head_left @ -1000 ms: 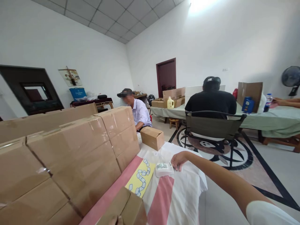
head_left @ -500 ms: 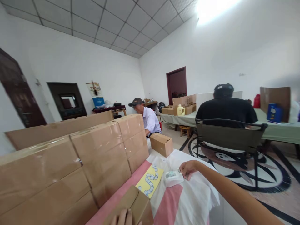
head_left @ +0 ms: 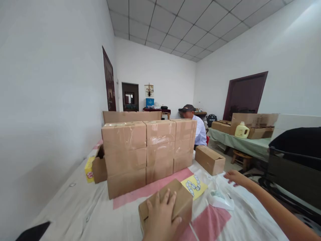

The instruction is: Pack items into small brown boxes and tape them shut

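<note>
My left hand (head_left: 162, 214) lies with fingers spread on top of a small closed cardboard box (head_left: 183, 204) at the front of the table. My right hand (head_left: 234, 177) hovers near the table's right side, fingers loosely apart, with nothing visible in them. Just below and left of it sits a white plastic holder (head_left: 222, 201) with something pale green in its top. Between the box and the holder lies a yellow card (head_left: 200, 188) with a winding chain of blue-outlined pale squares; the box hides one corner.
A wall of stacked, taped cartons (head_left: 160, 157) stands across the table. Another carton (head_left: 212, 160) lies right of it, an opened one (head_left: 99, 167) left beside a yellow pack (head_left: 89, 170). A person (head_left: 200, 129) sits behind. A chair (head_left: 296, 174) stands at right.
My view has swung left. My right hand has drawn away from the white holder, which it was touching. More of my left hand now shows on the box.
</note>
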`<state>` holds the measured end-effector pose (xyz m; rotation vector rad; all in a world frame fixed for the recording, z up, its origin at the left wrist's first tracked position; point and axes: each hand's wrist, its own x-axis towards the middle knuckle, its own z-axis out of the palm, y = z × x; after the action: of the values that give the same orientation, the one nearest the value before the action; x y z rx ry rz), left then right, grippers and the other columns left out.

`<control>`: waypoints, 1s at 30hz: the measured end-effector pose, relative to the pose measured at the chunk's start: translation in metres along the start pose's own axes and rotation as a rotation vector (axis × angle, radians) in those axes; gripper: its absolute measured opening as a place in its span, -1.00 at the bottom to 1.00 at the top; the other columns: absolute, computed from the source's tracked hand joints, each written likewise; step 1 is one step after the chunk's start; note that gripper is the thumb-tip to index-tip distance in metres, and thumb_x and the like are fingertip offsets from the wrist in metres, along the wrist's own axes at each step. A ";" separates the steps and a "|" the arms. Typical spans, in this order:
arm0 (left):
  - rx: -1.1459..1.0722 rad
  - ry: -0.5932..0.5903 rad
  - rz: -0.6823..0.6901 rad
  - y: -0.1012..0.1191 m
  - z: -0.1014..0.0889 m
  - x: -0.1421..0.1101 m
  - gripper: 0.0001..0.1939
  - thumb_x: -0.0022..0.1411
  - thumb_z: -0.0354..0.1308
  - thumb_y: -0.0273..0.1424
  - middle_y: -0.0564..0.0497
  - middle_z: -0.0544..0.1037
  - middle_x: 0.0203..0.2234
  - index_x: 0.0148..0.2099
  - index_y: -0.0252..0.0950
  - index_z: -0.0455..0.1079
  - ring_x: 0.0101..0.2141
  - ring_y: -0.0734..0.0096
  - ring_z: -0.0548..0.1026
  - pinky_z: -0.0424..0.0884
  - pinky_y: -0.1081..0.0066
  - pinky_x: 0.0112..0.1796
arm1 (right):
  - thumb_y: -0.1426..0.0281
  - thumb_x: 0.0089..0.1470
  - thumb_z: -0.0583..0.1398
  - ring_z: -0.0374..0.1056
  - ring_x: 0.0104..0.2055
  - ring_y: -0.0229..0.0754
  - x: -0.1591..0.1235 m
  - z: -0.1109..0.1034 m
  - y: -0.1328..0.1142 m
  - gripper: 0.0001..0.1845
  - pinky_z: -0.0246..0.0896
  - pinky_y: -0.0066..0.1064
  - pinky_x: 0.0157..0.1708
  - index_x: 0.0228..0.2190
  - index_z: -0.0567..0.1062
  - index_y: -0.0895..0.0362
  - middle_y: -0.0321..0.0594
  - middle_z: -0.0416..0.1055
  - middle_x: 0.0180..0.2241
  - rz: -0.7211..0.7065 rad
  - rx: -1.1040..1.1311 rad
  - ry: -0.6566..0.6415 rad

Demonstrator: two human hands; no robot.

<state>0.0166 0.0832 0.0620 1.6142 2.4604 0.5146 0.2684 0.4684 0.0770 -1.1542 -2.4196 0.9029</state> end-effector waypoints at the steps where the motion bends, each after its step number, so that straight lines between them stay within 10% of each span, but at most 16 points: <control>1: 0.015 0.060 -0.028 -0.003 0.000 -0.003 -0.24 0.23 0.06 -0.01 0.03 0.16 0.41 0.44 0.07 0.05 0.36 -0.39 0.06 -0.03 -0.52 0.21 | 0.10 -0.11 0.25 0.53 -0.31 0.05 -0.003 0.001 -0.016 -0.73 0.44 -0.17 -0.45 -0.52 0.44 0.03 0.04 0.50 -0.37 0.006 0.010 -0.038; 6: 0.048 0.154 -0.015 -0.017 -0.023 -0.011 -0.32 0.32 -0.07 0.15 -0.16 0.28 0.35 0.34 -0.04 0.28 0.26 -0.42 0.23 0.12 -0.51 0.10 | 0.17 -0.01 0.30 0.48 -0.15 -0.06 -0.027 0.026 -0.118 -0.70 0.43 -0.32 -0.25 -0.31 0.50 0.13 -0.01 0.54 -0.11 -0.176 0.162 -0.256; 13: 0.040 0.014 0.118 -0.022 -0.042 -0.013 -0.36 0.29 0.04 0.15 -0.18 0.31 0.21 0.27 -0.03 0.37 -0.01 -0.05 0.49 0.43 0.02 -0.05 | 0.33 0.14 0.27 0.39 -0.49 -0.28 -0.059 0.081 -0.220 -0.85 0.27 -0.42 -0.42 -0.29 0.48 0.17 -0.24 0.55 -0.45 -0.269 0.276 -0.509; 19: 0.198 0.033 0.070 -0.009 -0.032 -0.014 -0.58 0.48 -0.16 -0.22 -0.13 0.40 -0.01 0.15 -0.16 0.43 -0.26 0.18 0.55 0.39 0.19 -0.25 | 0.31 0.13 0.28 0.29 -0.48 -0.36 -0.063 0.117 -0.232 -0.82 0.17 -0.51 -0.47 -0.39 0.49 0.19 -0.35 0.40 -0.49 -0.273 0.272 -0.663; 27: -0.019 0.316 0.075 -0.035 -0.021 0.011 -0.21 0.18 0.26 0.08 -0.12 0.45 -0.03 0.31 -0.23 0.23 -0.07 0.06 0.48 0.40 0.18 -0.16 | 0.25 0.24 0.21 0.26 -0.35 -0.26 -0.076 0.144 -0.235 -0.77 0.18 -0.38 -0.32 -0.37 0.41 0.14 -0.28 0.35 -0.39 -0.322 0.257 -0.604; 30: -0.201 0.387 0.141 -0.044 -0.019 0.020 -0.49 0.19 0.28 0.04 -0.07 0.42 -0.04 -0.03 -0.25 0.47 -0.07 0.17 0.45 0.38 0.25 -0.18 | 0.26 0.28 0.15 0.24 -0.36 -0.25 -0.085 0.149 -0.237 -0.79 0.15 -0.37 -0.34 -0.36 0.39 0.12 -0.30 0.31 -0.41 -0.329 0.225 -0.579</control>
<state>-0.0352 0.0813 0.0651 1.7466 2.4513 1.1545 0.1061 0.2284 0.1200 -0.4266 -2.7222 1.5008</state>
